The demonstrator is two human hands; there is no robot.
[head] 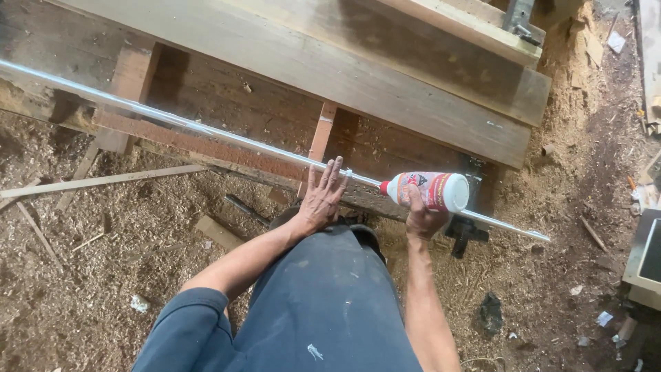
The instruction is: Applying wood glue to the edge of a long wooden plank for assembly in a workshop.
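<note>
While the left hand (322,196) lies flat and open-fingered on the long shiny metal rod (206,131), pinning it and gripping nothing, the right hand (421,217) is wrapped around a white squeeze bottle (434,191) tipped on its side, red nozzle aimed at the rod just beside the left fingertips. No glue bead is visible on the rod — application looks barely begun, with nearly the whole length left. The rod runs slantwise over rough, weathered planks (358,76) and a rusty bar (193,145) — sawdust (124,255) blankets the ground.
</note>
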